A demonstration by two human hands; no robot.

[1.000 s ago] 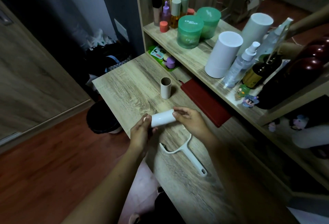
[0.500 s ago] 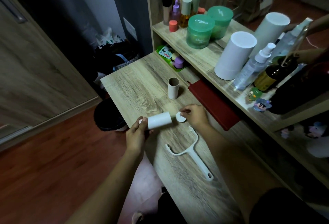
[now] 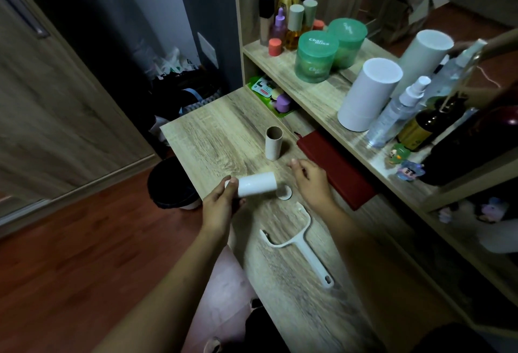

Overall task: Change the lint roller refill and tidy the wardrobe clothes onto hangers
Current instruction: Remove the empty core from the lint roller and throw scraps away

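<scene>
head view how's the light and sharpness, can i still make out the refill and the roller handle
Head view: dim overall, darkest at the upper left. Head view: the white refill in the left hand stands out clearly; the roller handle is readable, though the desk grain near it smears with blur. Head view: wide-angle bending tilts the shelf.

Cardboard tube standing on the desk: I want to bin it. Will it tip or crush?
The cardboard tube stands upright on a narrow end, so a nudge probably tips it. Open, thin walls: likely light and crushable.
</scene>
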